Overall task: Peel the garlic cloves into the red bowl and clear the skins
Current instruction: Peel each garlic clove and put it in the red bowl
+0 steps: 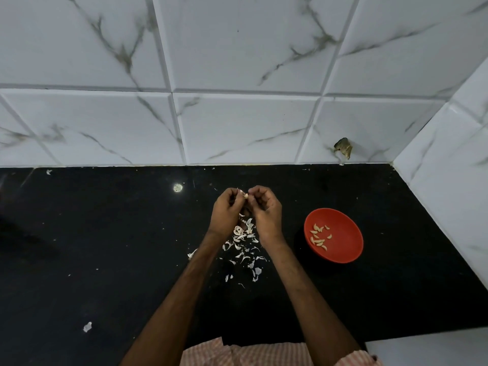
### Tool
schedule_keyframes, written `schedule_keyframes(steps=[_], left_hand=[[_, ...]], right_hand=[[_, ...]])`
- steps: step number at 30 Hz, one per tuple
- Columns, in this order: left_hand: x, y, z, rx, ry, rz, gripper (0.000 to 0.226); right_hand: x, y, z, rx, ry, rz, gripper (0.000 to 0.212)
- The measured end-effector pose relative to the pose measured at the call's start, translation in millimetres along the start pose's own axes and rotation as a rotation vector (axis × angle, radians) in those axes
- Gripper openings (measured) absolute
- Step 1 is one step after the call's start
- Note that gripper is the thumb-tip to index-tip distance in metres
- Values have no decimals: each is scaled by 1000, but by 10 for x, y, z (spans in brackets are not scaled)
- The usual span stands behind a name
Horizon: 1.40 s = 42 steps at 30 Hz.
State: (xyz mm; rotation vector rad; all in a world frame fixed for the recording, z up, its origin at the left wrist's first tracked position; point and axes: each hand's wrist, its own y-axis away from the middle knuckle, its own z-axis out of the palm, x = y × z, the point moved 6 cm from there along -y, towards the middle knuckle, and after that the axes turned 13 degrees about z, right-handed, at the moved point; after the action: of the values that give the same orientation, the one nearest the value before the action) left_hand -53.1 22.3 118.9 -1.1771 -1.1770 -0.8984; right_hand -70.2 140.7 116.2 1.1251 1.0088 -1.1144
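Clove pinched between fingertips of left hand and right hand, both curled round it; red bowl sits on counter to the right, nearer right hand; skins scattered below hands.

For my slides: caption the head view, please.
Left hand and right hand pinch a garlic clove above skins; peeled cloves in red bowl.

You are viewing through one head-worn wide-angle camera. Looking forward and steeply down onto black counter, facing tiled wall rising behind red bowl. Camera riding close: your forearms entering from bottom edge, left of red bowl; side wall closing frame right of red bowl.
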Motion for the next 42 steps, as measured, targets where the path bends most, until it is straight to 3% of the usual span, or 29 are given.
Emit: schedule_keyframes(steps=[6,14,21,26,31,42], left_hand=[[-70,-55,15,-19,-11,-25,17],[-95,-71,37,-55,-21,-60,17],[-77,-89,-27,-6,-28,-49,24],[-51,-94,-85,-10,-276,79,36],[70,-97,-56,-54,-360,197,10],[66,-85,4,-70,-370,158,11]], right_hand=[[-4,-6,39,-48,-22,-5,35],[87,-43,2,12,2,74,25],[99,-71,-116,92,-161,191,21],[90,-38,-117,65,-192,192,20],[37,-21,-110,69,-130,128,16],[-101,44,-106,147,187,-68,16]])
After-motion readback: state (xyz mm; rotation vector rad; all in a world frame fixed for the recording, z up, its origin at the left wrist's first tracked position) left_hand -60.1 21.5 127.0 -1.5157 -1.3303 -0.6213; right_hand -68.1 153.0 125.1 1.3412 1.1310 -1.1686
